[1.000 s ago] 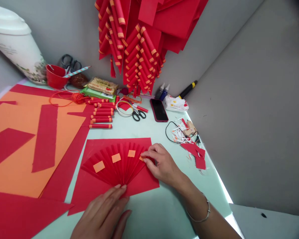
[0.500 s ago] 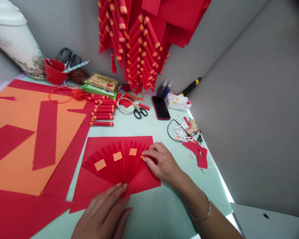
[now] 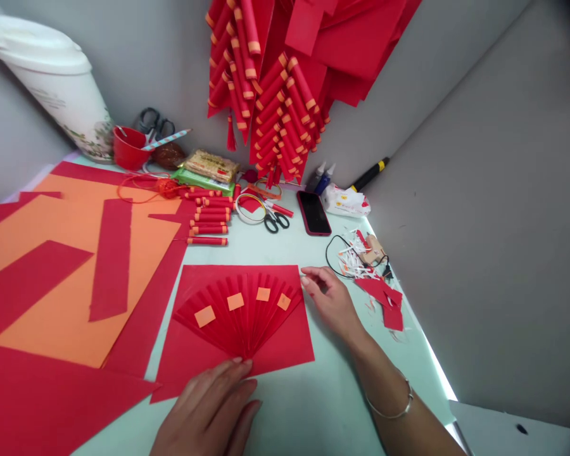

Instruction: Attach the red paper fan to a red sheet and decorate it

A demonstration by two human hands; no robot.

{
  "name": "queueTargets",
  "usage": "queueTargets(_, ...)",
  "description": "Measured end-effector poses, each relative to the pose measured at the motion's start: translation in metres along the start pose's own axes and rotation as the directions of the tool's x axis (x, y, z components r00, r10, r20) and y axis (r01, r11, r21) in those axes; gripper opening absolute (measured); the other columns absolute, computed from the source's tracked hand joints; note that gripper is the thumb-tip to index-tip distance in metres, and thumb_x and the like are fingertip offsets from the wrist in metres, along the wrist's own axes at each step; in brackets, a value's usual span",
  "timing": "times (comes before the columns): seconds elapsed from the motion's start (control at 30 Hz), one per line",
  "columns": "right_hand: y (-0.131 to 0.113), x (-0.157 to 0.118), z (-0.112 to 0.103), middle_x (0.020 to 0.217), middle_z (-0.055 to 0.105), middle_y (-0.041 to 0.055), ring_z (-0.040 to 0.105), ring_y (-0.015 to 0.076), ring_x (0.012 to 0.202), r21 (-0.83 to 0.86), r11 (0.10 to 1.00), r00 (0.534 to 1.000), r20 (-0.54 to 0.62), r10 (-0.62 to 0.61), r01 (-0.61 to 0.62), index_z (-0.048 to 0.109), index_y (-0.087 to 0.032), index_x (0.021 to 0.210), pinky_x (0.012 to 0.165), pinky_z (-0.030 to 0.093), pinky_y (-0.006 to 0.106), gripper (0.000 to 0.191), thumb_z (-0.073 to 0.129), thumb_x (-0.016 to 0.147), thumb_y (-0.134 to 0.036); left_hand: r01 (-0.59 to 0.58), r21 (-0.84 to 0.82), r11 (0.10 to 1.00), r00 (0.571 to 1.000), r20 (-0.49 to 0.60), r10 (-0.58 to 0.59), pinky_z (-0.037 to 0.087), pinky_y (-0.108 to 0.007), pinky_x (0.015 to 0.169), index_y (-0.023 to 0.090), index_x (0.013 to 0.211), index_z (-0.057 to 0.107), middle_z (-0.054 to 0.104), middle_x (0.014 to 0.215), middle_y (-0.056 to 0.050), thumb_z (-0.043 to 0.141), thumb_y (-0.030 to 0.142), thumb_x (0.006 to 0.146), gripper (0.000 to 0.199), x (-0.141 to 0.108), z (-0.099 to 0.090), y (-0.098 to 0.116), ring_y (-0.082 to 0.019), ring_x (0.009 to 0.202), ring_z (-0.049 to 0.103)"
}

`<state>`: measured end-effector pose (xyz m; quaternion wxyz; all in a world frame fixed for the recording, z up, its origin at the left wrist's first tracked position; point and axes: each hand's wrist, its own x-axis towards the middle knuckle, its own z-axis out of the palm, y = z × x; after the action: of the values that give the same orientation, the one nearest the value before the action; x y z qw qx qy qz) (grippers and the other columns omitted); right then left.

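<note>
A pleated red paper fan (image 3: 249, 323) lies spread out on a red paper sheet (image 3: 289, 345). Several small orange paper rectangles (image 3: 235, 301) sit in an arc across its folds. My left hand (image 3: 209, 405) rests with its fingers stretched out, fingertips pressing at the fan's narrow base. Just right of the fan, by the sheet's right edge, is my right hand (image 3: 330, 297). Its thumb and index finger are slightly apart, with nothing visible between them; the other fingers are curled and partly hidden.
Large orange (image 3: 71, 253) and red sheets (image 3: 52, 405) cover the left side. Behind the fan lie red paper rolls (image 3: 211, 229), scissors (image 3: 276, 221), a tape roll (image 3: 250, 209) and a phone (image 3: 314, 213). Paper scraps (image 3: 358, 259) and a black cable (image 3: 329, 253) lie right. Red firecracker decorations (image 3: 289, 120) hang above.
My right hand has come off the rightmost orange rectangle and moved right, leaving that piece lying on the fan. My left hand stays at the fan's base. The camera view has shifted slightly.
</note>
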<state>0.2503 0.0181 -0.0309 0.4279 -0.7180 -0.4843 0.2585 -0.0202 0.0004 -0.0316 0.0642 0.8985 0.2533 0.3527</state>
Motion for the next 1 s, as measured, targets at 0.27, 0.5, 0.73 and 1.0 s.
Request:
queueTargets(0.27, -0.016, 0.011, 0.005, 0.105, 0.063, 0.0056, 0.057, 0.0206, 0.102, -0.181, 0.960, 0.969, 0.161, -0.185, 0.214, 0.069, -0.022, 0.105, 0.095, 0.044, 0.036, 0.021, 0.064, 0.087, -0.033, 0.030, 0.021, 0.999, 1.000, -0.001, -0.030, 0.055, -0.028, 0.071, 0.020, 0.096, 0.066, 0.076, 0.089, -0.002, 0.047, 0.025, 0.096, 0.020, 0.001, -0.004, 0.004, -0.017, 0.079, 0.071)
queueTargets(0.5, -0.033, 0.052, 0.030, 0.102, 0.067, 0.0068, 0.057, 0.0203, 0.100, -0.379, 0.856, 0.919, 0.314, -0.238, 0.352, 0.070, -0.018, 0.102, 0.093, 0.042, 0.035, 0.018, 0.063, 0.090, -0.030, 0.051, 0.093, 0.994, 0.999, 0.007, -0.052, 0.056, -0.031, 0.069, 0.021, 0.096, 0.065, 0.076, 0.090, -0.001, 0.042, 0.027, 0.097, 0.024, -0.008, -0.003, 0.010, -0.018, 0.077, 0.072)
queueTargets(0.73, -0.041, 0.074, 0.045, 0.087, 0.066, 0.0061, 0.055, 0.0203, 0.087, -0.435, 0.805, 0.897, 0.361, -0.256, 0.404, 0.071, -0.017, 0.085, 0.082, 0.041, 0.034, 0.016, 0.062, 0.090, -0.029, 0.072, 0.108, 0.992, 0.997, -0.027, -0.069, 0.056, -0.031, 0.068, 0.022, 0.092, 0.065, 0.076, 0.087, -0.001, 0.039, 0.030, 0.099, 0.029, -0.012, 0.002, 0.009, -0.019, 0.076, 0.072)
queueTargets(1.0, -0.077, 0.089, 0.094, 0.107, 0.063, 0.0102, 0.054, 0.0238, 0.104, -0.403, 0.717, 0.813, 0.407, -0.417, 0.569, 0.067, -0.018, 0.111, 0.097, 0.039, 0.038, 0.024, 0.064, 0.090, -0.029, 0.015, 0.092, 0.996, 0.993, -0.114, -0.005, 0.057, -0.027, 0.069, 0.020, 0.095, 0.065, 0.076, 0.085, 0.000, 0.048, 0.027, 0.096, 0.018, -0.008, -0.004, 0.007, -0.017, 0.074, 0.072)
